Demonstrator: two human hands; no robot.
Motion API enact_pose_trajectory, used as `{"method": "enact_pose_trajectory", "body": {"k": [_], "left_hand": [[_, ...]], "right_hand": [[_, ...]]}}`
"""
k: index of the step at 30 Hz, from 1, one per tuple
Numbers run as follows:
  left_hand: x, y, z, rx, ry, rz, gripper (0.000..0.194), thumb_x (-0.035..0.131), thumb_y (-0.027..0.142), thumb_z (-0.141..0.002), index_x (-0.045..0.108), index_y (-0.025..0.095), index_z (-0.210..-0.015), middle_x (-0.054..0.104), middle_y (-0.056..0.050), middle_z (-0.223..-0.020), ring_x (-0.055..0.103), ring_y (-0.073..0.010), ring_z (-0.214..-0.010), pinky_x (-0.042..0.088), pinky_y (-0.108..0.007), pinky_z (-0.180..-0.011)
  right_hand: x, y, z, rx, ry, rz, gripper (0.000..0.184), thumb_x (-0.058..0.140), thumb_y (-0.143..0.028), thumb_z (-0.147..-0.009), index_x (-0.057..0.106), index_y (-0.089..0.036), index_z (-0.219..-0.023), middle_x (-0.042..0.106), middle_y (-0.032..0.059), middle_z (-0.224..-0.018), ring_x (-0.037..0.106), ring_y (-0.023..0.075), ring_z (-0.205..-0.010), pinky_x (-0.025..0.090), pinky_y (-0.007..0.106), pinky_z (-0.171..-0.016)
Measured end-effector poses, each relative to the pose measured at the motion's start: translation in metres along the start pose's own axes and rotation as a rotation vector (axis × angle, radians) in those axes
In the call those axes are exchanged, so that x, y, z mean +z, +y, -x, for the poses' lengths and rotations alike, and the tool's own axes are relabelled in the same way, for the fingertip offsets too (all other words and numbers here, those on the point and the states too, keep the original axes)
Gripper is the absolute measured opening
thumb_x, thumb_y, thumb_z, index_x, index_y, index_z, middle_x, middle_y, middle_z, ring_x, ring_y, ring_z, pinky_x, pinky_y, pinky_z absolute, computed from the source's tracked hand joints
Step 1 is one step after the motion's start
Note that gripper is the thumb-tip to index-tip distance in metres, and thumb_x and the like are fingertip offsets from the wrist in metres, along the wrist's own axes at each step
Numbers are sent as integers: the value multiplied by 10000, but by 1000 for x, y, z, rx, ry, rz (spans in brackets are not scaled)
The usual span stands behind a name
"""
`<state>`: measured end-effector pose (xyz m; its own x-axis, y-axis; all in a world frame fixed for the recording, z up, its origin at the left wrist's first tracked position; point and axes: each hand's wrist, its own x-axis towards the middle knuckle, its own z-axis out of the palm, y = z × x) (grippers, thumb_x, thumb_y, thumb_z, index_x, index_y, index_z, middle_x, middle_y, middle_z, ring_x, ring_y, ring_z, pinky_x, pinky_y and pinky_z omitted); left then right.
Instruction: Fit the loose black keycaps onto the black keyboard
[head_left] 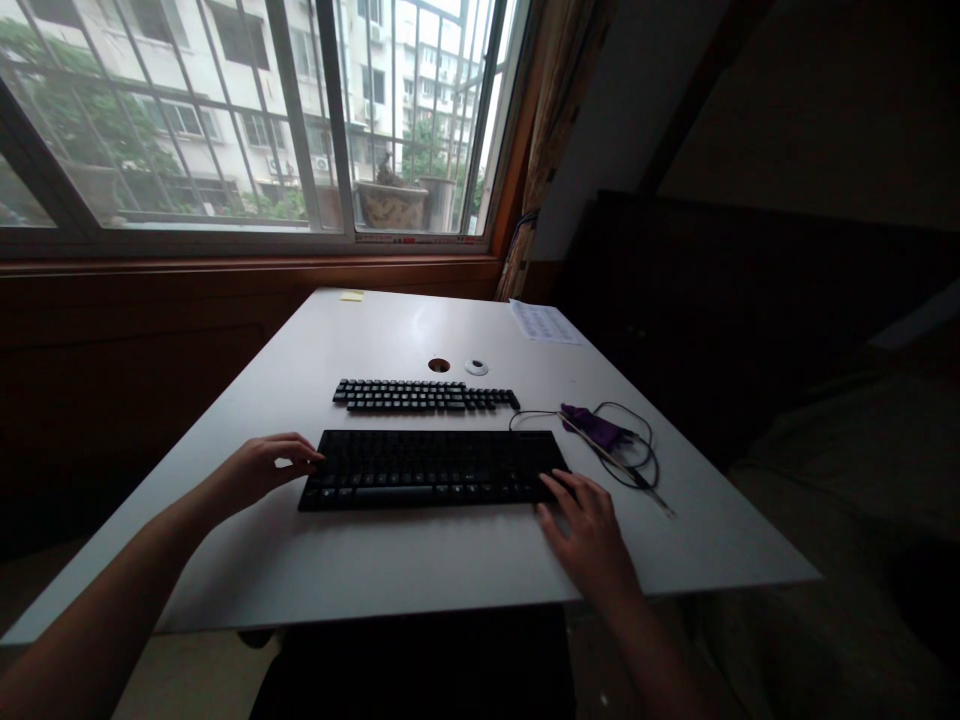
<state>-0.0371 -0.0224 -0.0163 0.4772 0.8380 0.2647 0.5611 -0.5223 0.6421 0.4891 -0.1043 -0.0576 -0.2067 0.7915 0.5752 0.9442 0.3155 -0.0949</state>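
Observation:
A black keyboard (435,470) lies flat on the white table, its long side facing me. My left hand (266,468) pinches its left edge, thumb and fingertips coming together there. Around the lower right corner, my right hand (589,525) has its fingers on top and its thumb by the front edge. Just behind the keyboard, black keycaps (420,396) sit in tight rows with a stepped outline. To the right are a purple cloth pouch (596,428), a looped black cable (654,460) and a thin stick-like tool (626,466), whose kind I cannot make out.
The white table (420,565) has a round hole (439,366) with a white ring cap (476,367) beside it. Printed paper (546,323) lies at the back right, a yellow note (352,296) at the back left. A barred window (247,120) stands beyond.

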Motion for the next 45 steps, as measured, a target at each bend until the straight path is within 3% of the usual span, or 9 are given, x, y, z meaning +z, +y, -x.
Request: {"method": "enact_pose_trajectory", "body": {"k": [16,37,45], "left_hand": [[-3,4,-3,64,-21,-44,207,671,351,-915,785,201,-1000,739,-92,-964,698,-167,-811,581,-268,-729],[-6,6,-3,-109,2,25,261,665,417,-902,790,222,-1023,754,-70,-957,720,-185,-837,579,-276,-740],[-2,-1,0,-41,8,1,210,659,367,-915,780,221,-1004,744,-67,-963,712,-170,-845,575,-256,-740]], "right_hand": [[0,0,0,-16,6,2,424,578,-364,-965,578,-217,-1363,585,124,-1323,504,316,-1250,455,534,-1070],[0,0,0,-13,7,-9,422,579,-352,-961,580,-222,-1363,587,123,-1327,498,318,-1259,456,537,-1068],[0,-1,0,3,3,-15,428,583,-352,-962,576,-222,-1370,578,120,-1336,492,321,-1260,456,538,-1073]]}}
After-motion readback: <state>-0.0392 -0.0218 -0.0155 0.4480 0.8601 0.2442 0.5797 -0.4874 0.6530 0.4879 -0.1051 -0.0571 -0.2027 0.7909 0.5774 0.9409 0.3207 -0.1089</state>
